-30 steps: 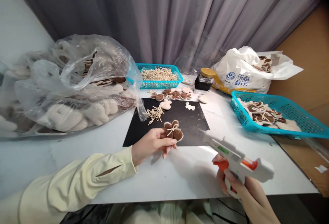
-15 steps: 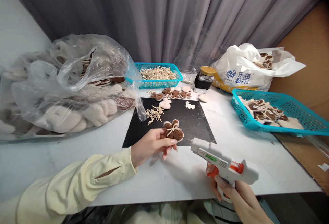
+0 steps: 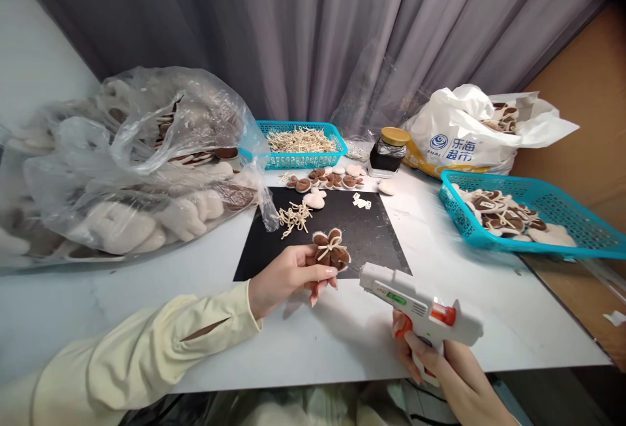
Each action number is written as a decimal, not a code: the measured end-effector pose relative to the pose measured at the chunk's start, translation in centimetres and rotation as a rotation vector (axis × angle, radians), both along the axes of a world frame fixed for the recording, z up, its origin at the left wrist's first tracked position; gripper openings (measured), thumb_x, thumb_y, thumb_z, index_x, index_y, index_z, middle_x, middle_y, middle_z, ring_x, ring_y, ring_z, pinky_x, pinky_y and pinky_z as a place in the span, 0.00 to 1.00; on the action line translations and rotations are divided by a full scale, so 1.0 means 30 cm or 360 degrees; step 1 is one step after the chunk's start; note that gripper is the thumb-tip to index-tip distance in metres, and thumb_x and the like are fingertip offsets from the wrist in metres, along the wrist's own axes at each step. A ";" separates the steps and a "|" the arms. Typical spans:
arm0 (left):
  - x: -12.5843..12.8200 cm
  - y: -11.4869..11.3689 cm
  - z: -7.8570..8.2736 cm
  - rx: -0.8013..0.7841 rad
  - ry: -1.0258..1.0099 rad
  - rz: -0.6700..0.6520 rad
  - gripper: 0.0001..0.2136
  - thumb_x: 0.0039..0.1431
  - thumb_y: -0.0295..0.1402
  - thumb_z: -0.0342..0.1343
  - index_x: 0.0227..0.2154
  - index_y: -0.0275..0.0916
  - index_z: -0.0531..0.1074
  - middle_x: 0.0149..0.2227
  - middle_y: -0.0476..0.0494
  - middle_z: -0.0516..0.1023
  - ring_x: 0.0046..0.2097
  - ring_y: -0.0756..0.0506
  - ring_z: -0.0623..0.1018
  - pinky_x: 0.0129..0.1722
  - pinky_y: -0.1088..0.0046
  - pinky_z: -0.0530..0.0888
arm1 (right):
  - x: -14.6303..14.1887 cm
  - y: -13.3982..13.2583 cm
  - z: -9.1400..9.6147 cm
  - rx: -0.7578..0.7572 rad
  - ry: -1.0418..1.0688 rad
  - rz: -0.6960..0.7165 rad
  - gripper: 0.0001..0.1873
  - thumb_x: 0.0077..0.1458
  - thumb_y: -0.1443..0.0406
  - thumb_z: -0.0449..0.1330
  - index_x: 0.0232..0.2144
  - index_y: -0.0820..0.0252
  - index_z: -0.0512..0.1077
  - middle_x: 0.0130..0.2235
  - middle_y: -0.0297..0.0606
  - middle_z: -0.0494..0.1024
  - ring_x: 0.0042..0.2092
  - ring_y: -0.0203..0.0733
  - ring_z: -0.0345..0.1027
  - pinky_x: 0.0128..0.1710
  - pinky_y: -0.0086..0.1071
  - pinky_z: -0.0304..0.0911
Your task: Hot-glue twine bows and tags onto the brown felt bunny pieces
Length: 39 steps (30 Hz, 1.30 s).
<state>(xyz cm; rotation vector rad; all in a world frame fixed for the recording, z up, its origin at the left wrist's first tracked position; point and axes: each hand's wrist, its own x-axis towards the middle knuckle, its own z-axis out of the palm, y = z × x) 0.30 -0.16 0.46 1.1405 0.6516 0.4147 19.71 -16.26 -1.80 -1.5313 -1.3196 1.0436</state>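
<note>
The left hand pinches a brown plush piece tied with a cream bow, thumb on top and fingers curled beneath, holding it at the near edge of the black mat on the tabletop. The right hand is closed around the grip of a white glue gun, a finger on its orange trigger. The nozzle points left at the plush piece and sits just beside it.

The mat lies on the table, between the bag at left and the tray at right.
</note>
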 end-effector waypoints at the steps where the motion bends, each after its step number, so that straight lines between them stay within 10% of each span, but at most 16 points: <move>1: 0.000 0.000 0.000 0.0004 -0.0001 0.0004 0.08 0.50 0.31 0.60 0.30 0.30 0.72 0.24 0.47 0.73 0.19 0.56 0.66 0.17 0.81 0.67 | 0.000 0.000 0.000 -0.0016 0.0017 -0.0006 0.17 0.61 0.55 0.46 0.23 0.55 0.60 0.22 0.31 0.62 0.24 0.36 0.56 0.25 0.26 0.59; 30: -0.012 0.008 -0.005 0.0085 -0.0005 -0.0001 0.07 0.50 0.30 0.58 0.31 0.31 0.72 0.25 0.46 0.73 0.20 0.55 0.66 0.18 0.80 0.66 | -0.003 0.006 -0.023 -0.0045 0.0220 0.0054 0.17 0.61 0.53 0.44 0.30 0.58 0.62 0.22 0.29 0.59 0.24 0.34 0.52 0.26 0.29 0.54; 39: -0.045 0.021 0.028 0.0165 -0.0102 -0.0030 0.05 0.49 0.28 0.59 0.29 0.31 0.74 0.22 0.46 0.74 0.20 0.53 0.68 0.20 0.77 0.67 | 0.111 0.044 -0.009 0.0228 -0.0354 -0.0456 0.13 0.61 0.56 0.47 0.32 0.58 0.63 0.22 0.32 0.64 0.23 0.36 0.58 0.25 0.30 0.56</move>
